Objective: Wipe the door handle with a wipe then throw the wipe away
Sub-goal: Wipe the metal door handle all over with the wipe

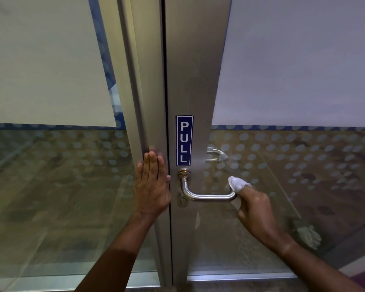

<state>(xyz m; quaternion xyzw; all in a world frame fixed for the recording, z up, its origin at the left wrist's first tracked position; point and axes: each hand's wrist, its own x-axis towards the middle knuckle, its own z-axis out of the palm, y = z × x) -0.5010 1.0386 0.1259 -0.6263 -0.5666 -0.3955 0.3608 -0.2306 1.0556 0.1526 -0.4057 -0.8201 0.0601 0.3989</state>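
The right hand (256,209) has its fingers clenched on the white wipe (238,183), pressed at the free end of the door handle (209,196). The left hand (153,184) lies flat and empty against the frame. Wiping seems underway; disposal remains.

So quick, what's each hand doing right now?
Left hand: open, flat against the door frame.
Right hand: closed on a white wipe, at the door handle's end.
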